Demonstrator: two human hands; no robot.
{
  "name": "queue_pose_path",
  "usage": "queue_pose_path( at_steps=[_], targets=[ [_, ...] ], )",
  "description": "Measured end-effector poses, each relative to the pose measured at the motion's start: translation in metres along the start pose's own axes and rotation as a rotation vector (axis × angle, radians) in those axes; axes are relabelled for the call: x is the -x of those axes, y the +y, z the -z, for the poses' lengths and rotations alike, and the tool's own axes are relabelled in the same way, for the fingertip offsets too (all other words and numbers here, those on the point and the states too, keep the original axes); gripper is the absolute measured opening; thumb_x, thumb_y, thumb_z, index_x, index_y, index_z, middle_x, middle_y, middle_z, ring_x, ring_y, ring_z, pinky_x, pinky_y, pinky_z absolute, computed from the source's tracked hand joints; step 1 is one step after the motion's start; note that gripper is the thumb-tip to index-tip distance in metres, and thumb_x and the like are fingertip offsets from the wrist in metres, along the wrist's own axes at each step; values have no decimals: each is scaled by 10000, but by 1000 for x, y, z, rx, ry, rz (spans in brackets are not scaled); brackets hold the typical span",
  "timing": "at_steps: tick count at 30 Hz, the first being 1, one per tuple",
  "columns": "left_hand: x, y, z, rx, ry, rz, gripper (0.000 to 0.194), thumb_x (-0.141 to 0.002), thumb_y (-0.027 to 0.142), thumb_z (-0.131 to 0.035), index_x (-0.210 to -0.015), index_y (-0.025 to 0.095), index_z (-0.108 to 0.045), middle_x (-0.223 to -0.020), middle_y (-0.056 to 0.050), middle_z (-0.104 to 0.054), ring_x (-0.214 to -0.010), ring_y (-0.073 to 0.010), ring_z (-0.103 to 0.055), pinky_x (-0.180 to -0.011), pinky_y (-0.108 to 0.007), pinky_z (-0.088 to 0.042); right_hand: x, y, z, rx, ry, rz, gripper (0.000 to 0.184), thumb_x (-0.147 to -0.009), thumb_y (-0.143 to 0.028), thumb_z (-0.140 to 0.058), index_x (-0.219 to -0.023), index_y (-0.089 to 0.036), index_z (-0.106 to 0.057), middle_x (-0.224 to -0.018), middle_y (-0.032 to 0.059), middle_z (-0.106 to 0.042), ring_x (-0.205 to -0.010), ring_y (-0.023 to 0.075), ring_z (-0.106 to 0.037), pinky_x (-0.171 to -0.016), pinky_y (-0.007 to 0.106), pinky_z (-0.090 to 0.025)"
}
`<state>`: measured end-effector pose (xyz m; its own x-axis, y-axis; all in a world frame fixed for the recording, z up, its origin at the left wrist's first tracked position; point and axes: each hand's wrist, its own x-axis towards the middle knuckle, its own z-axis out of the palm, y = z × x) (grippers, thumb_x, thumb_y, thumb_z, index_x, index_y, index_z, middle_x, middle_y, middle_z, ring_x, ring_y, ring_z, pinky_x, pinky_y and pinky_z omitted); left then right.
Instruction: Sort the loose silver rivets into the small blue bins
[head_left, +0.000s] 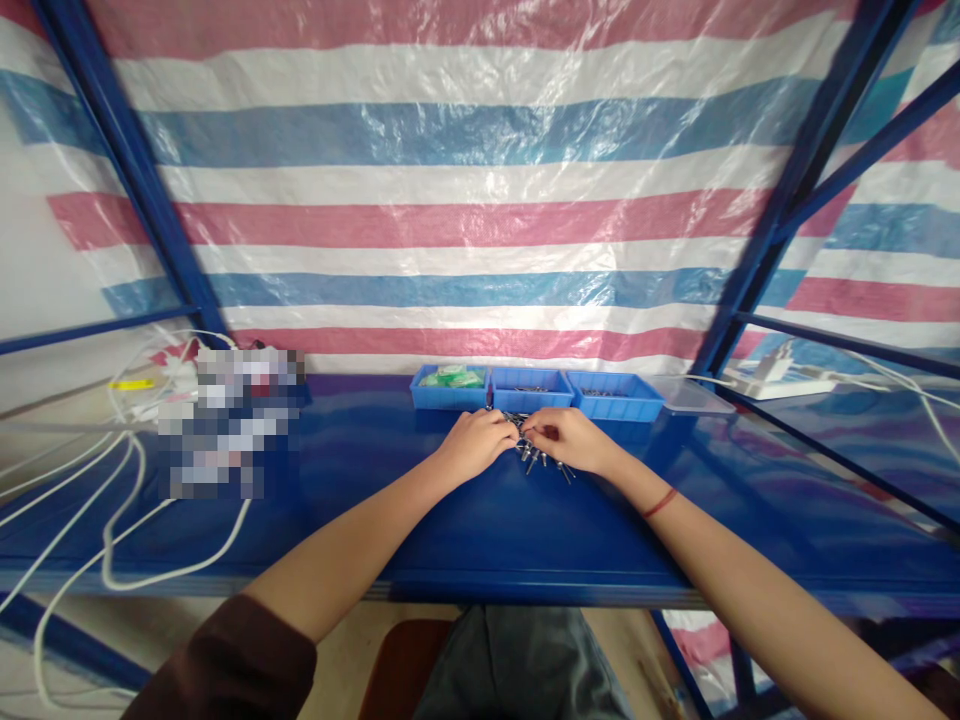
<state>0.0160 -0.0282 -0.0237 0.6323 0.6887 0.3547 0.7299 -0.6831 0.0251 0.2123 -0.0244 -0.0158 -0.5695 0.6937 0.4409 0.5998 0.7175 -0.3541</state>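
Observation:
A small pile of thin metal pieces (531, 460), like screws or rivets, lies on the blue tabletop between my hands. My left hand (478, 442) is at the pile's left side, fingers curled and pressed together. From the right, my right hand (570, 440) reaches over the pile with thumb and fingertips pinched. The fingertips of both hands nearly meet, and whatever they hold is too small to make out. Just behind stand three blue bins: the left bin (450, 404) has green and clear packets, while the middle bin (531, 378) and right bin (616, 410) hold small metal parts.
A clear plastic lid (694, 397) lies right of the bins, near a white power strip (780, 382). White cables (139, 470) trail over the table's left side beside a blurred-out heap (232, 420). Blue frame posts (139, 170) and a striped sheet (480, 220) enclose the table.

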Motion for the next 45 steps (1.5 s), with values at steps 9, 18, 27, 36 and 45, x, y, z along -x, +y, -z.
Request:
queue_pose_path(
  at_steps=[9,18,27,36,45],
  targets=[
    [0,0,-2,-6,-14,-55,225,-910,352,-440,-963,290,-650,-981,5,-631,-944,-177,-557,-772,-292,-352,0,-1,1,-21,-15,7,174,-794,-181,-506,-807,-176,-679,-696,7,-633,-561,100,-508,-561,223,-370],
    [0,6,0,50,35,0,222,-843,415,-530,-830,221,-637,-910,1,-669,-909,-183,-577,-770,-309,-333,0,-3,1,-18,-25,7,174,-783,-166,-509,-821,-169,-679,-710,11,-641,-565,97,-517,-560,217,-376],
    [0,5,-3,79,134,168,234,-868,207,-447,-1020,262,-617,-965,-2,-687,-914,-201,-594,-789,-350,-394,1,0,0,25,14,-14,171,-804,-194,-499,-836,-174,-666,-690,12,-613,-572,109,-519,-575,232,-397],
    [-8,2,-10,534,324,218,219,-861,210,-467,-1017,215,-621,-1020,-22,-675,-940,-154,-609,-856,-276,-461,-4,-1,-3,-208,216,-113,238,-822,-370,-536,-800,-167,-657,-829,65,-682,-719,162,-605,-660,287,-470],
    [-5,14,1,682,257,248,234,-850,320,-495,-940,179,-659,-924,-23,-703,-848,-161,-631,-794,-269,-475,-6,-9,-5,-458,326,-216,333,-741,-480,-604,-778,-151,-646,-711,42,-648,-541,115,-519,-500,248,-416]
  ],
)
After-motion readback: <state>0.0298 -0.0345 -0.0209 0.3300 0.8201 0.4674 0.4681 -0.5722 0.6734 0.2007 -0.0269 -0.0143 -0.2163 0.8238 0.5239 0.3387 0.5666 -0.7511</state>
